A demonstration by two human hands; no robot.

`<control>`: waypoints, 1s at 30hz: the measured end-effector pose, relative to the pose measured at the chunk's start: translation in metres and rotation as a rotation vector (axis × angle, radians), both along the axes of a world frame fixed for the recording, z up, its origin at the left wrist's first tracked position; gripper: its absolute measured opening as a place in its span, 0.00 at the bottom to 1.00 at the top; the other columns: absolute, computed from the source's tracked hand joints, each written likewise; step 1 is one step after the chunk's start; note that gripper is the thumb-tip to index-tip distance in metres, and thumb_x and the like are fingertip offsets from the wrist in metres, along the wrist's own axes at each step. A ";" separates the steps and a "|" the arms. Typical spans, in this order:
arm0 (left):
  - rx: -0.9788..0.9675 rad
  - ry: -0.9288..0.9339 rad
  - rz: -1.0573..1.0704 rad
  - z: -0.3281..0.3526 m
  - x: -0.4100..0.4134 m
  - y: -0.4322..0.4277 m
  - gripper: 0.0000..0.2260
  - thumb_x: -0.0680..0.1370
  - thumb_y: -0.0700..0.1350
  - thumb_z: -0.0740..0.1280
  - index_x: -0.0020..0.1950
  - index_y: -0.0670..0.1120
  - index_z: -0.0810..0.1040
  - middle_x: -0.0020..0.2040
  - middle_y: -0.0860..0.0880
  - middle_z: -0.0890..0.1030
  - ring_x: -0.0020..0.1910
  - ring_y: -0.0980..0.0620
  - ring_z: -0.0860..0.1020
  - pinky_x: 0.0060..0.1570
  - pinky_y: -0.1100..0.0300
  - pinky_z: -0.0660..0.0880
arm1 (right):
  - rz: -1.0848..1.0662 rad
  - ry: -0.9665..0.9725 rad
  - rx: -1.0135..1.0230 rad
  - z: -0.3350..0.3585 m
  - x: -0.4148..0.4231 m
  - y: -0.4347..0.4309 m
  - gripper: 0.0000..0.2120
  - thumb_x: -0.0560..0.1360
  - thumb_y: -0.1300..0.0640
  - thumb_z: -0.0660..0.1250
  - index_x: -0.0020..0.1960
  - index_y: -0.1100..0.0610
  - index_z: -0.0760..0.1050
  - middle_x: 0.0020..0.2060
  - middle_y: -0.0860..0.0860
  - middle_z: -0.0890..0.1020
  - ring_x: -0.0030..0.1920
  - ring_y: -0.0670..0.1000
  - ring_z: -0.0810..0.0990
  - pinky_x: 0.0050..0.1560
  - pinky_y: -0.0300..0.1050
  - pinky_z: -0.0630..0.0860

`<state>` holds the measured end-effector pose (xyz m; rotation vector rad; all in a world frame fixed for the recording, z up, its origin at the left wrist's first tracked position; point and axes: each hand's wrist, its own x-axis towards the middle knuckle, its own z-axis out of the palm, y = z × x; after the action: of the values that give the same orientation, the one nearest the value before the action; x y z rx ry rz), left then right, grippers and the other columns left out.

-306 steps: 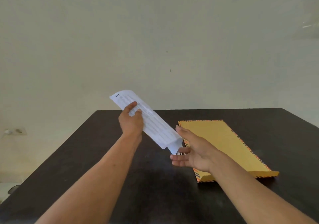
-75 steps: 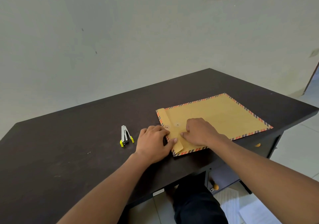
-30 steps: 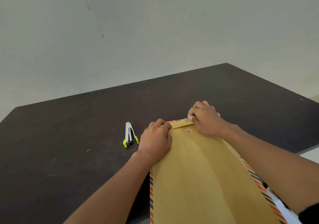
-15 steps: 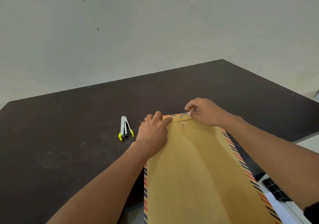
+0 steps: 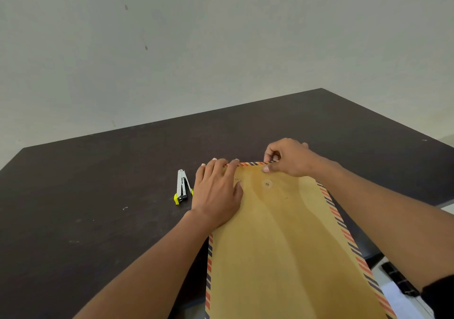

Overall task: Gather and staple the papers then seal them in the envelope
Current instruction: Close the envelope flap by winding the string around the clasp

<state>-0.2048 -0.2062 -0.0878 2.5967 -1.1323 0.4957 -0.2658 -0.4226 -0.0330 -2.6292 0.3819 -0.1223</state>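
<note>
Envelope: large brown kraft paper envelope (image 5: pixel 282 245) with a red-and-blue striped border, lying flat on the bench; its near end runs past the near edge of the bench toward the camera, its far end lies toward the middle of the bench.
Fastener: small round metal eyelet (image 5: pixel 267 184) on the envelope face, close to the far end, uncovered, between the two hands.
Far end of envelope: folded edge showing the striped border, held down by both hands.
Left hand: left hand (image 5: pixel 217 195) lies palm down on the far left corner of the envelope; fingers (image 5: pixel 213 168) are extended and spread flat, tips at the folded edge, gripping nothing.
Right hand: right hand (image 5: pixel 290 157) sits at the far right part of the folded edge; fingers are curled, thumb and forefinger pinched closed on the striped edge.
Papers: not visible; whether they are inside the envelope cannot be told.
Stapler: small white-and-silver stapler with yellow end pieces (image 5: pixel 182 187), lying on the bench just left of the left hand, not touching it.
Loose staple: small bent metal staple (image 5: pixel 125 208), lying on the bench well left of the stapler.
Bench: dark brown wooden bench (image 5: pixel 98 195) set against a pale wall.
</note>
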 end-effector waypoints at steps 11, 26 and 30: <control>-0.238 0.002 -0.018 0.012 0.006 0.003 0.13 0.81 0.50 0.55 0.61 0.48 0.74 0.49 0.48 0.69 0.47 0.47 0.68 0.45 0.49 0.73 | 0.160 -0.069 0.297 0.037 -0.007 0.007 0.07 0.76 0.51 0.72 0.45 0.54 0.84 0.45 0.55 0.85 0.43 0.56 0.80 0.48 0.45 0.76; -0.042 0.053 0.048 0.011 0.008 0.000 0.13 0.83 0.52 0.56 0.63 0.50 0.71 0.51 0.49 0.68 0.49 0.49 0.68 0.48 0.53 0.73 | -0.009 -0.286 0.735 0.038 -0.011 0.023 0.07 0.82 0.57 0.65 0.49 0.60 0.77 0.35 0.54 0.83 0.42 0.52 0.86 0.45 0.48 0.77; -0.014 0.059 0.070 0.010 0.008 -0.001 0.12 0.83 0.53 0.55 0.63 0.50 0.70 0.52 0.49 0.69 0.50 0.49 0.68 0.48 0.54 0.73 | -0.016 -0.273 0.641 0.036 -0.017 0.023 0.09 0.81 0.57 0.66 0.52 0.64 0.78 0.35 0.55 0.84 0.41 0.50 0.87 0.43 0.45 0.80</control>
<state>-0.1972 -0.2074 -0.0778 2.6279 -1.0190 0.4369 -0.2833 -0.3994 0.0028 -1.9461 0.2869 -0.3047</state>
